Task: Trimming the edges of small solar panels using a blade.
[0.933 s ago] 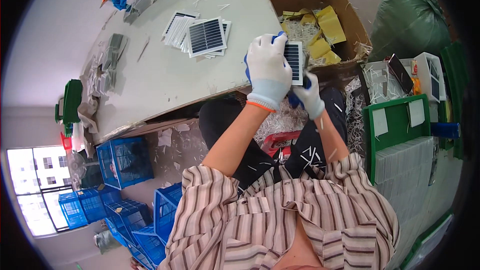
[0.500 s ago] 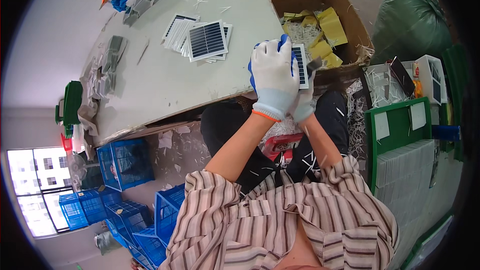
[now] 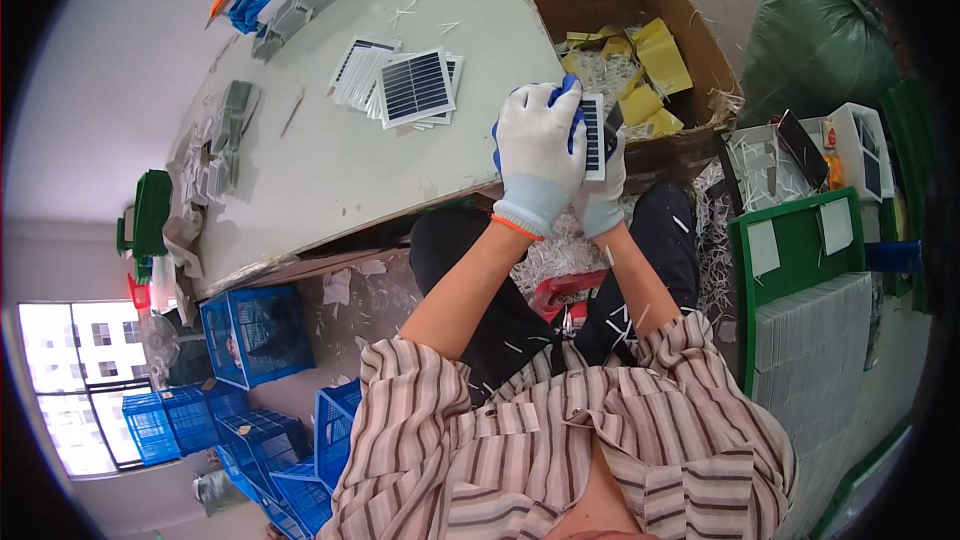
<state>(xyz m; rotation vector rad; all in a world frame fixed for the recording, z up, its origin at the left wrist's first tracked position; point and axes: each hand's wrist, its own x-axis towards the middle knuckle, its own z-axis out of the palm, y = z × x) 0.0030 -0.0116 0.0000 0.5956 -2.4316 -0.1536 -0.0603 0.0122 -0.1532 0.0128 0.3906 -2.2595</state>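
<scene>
My left hand (image 3: 538, 145), in a white knit glove with a blue coated palm, is closed round a small solar panel (image 3: 594, 140) at the table's right edge. The panel is tilted up, its dark cells and white border showing beside my fingers. Close against its other side is my right hand (image 3: 606, 190), gloved too and partly hidden by the panel and left hand. A dark, flat, blade-like tool (image 3: 613, 124) juts up from the right hand. On the pale table (image 3: 330, 165), to the left, several more solar panels (image 3: 414, 90) lie in a loose, fanned pile.
A cardboard box (image 3: 690, 50) with white strips and yellow sheets stands beyond my hands. Right of it are a green sack (image 3: 815, 45) and a green crate (image 3: 745, 270) packed with panels. Panel stacks (image 3: 225, 130) line the table's left. Blue crates (image 3: 255, 335) stand lower left.
Both hands have shifted slightly left and down with the panel. The dark tool has moved a little toward the panel's upper end and shows more sharply. The pile on the table looks the same.
</scene>
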